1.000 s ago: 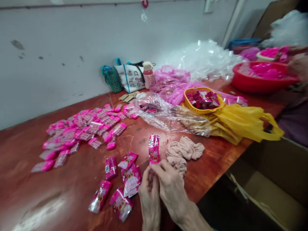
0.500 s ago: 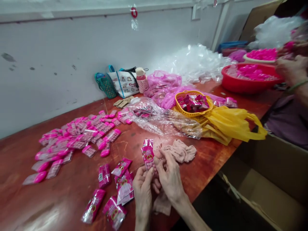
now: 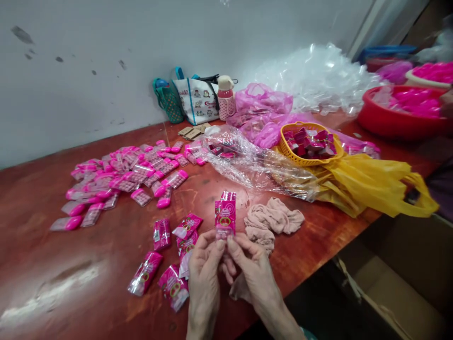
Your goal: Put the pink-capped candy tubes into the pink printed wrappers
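Both of my hands pinch the lower end of one pink printed candy packet (image 3: pixel 225 212), which stands upright between them. My left hand (image 3: pixel 205 276) grips its left bottom corner with thumb and fingers. On the right bottom corner, the thumb and fingers of my right hand (image 3: pixel 253 269) are closed. Several similar pink packets (image 3: pixel 145 273) lie on the table just left of my left hand. A crumpled beige cloth (image 3: pixel 274 219) rests to the right, beyond my right hand. Farther left is a heap of small clear containers with pink caps (image 3: pixel 123 174), holding little pink balls.
A yellow basket (image 3: pixel 307 158) of folded pink pieces stands behind, by a yellow plastic bag (image 3: pixel 378 182) and clear plastic film (image 3: pixel 247 165). At the back are a bottle (image 3: pixel 225 99), a printed bag (image 3: pixel 198 101) and a red basin (image 3: pixel 375 115). A cardboard box (image 3: pixel 396 278) sits below the table's right edge.
The view has turned right and down. My right hand has come down from beside the packet to its bottom edge, so both hands now pinch it there. The packet is more upright and faces me.
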`<action>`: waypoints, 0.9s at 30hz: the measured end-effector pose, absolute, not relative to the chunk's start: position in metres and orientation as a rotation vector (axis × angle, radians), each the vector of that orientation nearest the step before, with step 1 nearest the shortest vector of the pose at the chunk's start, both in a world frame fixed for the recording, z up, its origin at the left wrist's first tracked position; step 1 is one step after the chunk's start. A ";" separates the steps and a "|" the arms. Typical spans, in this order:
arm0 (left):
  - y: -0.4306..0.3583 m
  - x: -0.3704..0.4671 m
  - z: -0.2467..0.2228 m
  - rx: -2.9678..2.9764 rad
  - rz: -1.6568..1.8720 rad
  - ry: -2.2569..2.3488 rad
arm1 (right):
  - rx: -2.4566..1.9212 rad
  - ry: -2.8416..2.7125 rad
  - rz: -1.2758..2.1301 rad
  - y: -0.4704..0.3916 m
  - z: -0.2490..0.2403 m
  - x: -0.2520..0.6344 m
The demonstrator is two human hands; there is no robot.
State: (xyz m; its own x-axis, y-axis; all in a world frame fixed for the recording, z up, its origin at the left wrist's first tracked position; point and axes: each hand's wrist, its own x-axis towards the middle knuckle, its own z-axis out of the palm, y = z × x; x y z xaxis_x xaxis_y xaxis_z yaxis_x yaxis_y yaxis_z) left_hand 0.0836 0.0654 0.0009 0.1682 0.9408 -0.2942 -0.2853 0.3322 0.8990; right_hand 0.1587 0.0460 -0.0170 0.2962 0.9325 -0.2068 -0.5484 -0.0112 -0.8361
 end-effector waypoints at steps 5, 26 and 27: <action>0.062 0.081 0.002 0.857 0.960 1.028 | -1.052 -0.469 1.367 0.054 -0.007 0.165; 0.066 0.082 0.004 0.726 1.079 1.050 | -1.895 -1.415 0.004 0.033 -0.067 0.201; 0.065 0.083 0.004 0.728 1.080 1.039 | -1.874 -1.413 0.028 0.035 -0.068 0.204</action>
